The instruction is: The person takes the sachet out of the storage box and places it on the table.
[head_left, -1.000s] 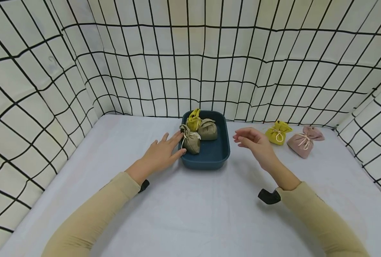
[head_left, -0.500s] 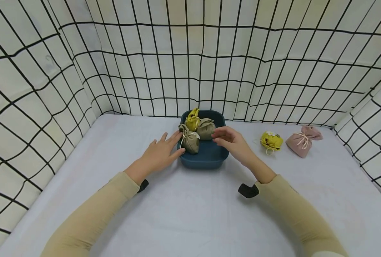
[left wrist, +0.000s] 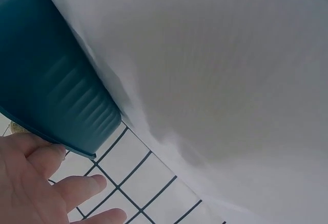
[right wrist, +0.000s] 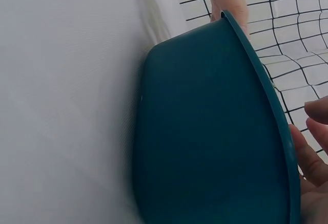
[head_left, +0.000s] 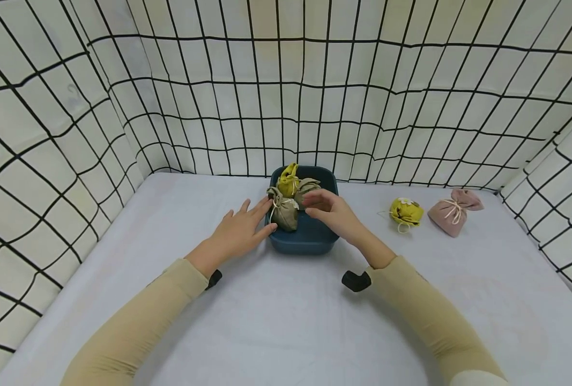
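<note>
A dark blue plastic basin (head_left: pixel 301 249) holds a yellow drawstring pouch (head_left: pixel 288 181) at the back and two olive ones. The front olive pouch (head_left: pixel 284 215) leans at the left wall; the other olive pouch (head_left: pixel 307 186) is partly hidden by my right hand. With fingers spread, my left hand (head_left: pixel 237 231) touches the basin's left rim; the left wrist view shows its fingers by the basin wall (left wrist: pixel 51 75). My right hand (head_left: pixel 338 215) hovers over the basin's right side, loosely bent. In the right wrist view, its thumb and fingers (right wrist: pixel 309 160) stand apart, holding nothing visible.
On the white-covered table (head_left: pixel 286 316), right of the basin, lie a yellow pouch (head_left: pixel 405 212) and a pink pouch (head_left: pixel 454 213). White walls with black grid lines (head_left: pixel 305 102) close off the back and both sides.
My right hand has moved left, from beside the basin to above its inside. The yellow pouch on the table has tipped over. My left hand stays at the rim.
</note>
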Demonstrator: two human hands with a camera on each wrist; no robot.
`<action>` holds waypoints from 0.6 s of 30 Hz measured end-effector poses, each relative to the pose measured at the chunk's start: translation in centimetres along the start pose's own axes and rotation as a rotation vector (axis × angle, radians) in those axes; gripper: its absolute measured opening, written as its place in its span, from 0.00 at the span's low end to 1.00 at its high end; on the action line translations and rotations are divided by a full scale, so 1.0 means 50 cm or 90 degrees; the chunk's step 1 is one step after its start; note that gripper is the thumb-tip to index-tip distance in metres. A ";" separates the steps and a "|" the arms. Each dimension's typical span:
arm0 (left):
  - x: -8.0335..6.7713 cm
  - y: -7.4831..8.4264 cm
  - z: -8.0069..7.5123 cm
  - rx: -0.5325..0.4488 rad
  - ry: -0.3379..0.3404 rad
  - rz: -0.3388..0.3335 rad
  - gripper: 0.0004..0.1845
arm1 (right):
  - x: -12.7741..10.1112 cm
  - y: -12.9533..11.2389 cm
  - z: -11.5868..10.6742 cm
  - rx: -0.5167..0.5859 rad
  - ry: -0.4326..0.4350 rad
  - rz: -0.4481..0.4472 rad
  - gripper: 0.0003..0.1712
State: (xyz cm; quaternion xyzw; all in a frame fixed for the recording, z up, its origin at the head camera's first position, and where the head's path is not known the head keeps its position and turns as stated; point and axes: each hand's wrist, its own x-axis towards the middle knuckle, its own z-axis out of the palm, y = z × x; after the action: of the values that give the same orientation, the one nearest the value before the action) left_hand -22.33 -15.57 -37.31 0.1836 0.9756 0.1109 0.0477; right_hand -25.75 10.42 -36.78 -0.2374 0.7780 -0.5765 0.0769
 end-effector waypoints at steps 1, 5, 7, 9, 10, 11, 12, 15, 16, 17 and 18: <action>0.001 -0.001 0.001 0.000 0.000 0.000 0.40 | 0.003 0.000 0.003 -0.009 0.000 0.002 0.21; 0.002 -0.003 0.003 0.001 0.001 0.003 0.40 | 0.017 0.006 0.015 -0.045 -0.009 0.009 0.22; 0.003 -0.004 0.003 0.000 0.001 0.003 0.39 | 0.021 0.007 0.021 -0.062 -0.016 0.019 0.23; 0.004 -0.005 0.004 -0.002 0.001 0.004 0.39 | 0.025 0.007 0.026 -0.078 -0.023 0.028 0.24; 0.004 -0.005 0.004 -0.002 0.001 0.004 0.39 | 0.026 0.006 0.028 -0.084 -0.022 0.034 0.25; 0.005 -0.006 0.004 -0.004 0.001 0.004 0.39 | 0.027 0.004 0.030 -0.088 -0.021 0.038 0.25; 0.005 -0.006 0.004 -0.006 0.001 0.003 0.39 | 0.029 0.003 0.031 -0.090 -0.019 0.043 0.26; 0.006 -0.006 0.004 -0.005 0.002 0.006 0.39 | 0.036 0.001 0.034 -0.096 -0.010 0.054 0.26; 0.005 -0.006 0.004 -0.005 0.002 0.005 0.39 | 0.038 0.000 0.035 -0.097 -0.008 0.057 0.26; 0.005 -0.006 0.004 -0.005 0.003 0.005 0.39 | 0.041 -0.001 0.035 -0.099 -0.005 0.062 0.26; 0.005 -0.006 0.005 -0.004 0.003 0.005 0.39 | 0.043 -0.001 0.036 -0.101 -0.004 0.065 0.26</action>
State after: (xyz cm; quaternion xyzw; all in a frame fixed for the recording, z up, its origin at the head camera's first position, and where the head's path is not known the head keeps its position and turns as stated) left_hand -22.63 -15.72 -37.64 0.1870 0.9746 0.1149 0.0455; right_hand -26.91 7.88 -36.99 -0.2047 0.8323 -0.5073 0.0898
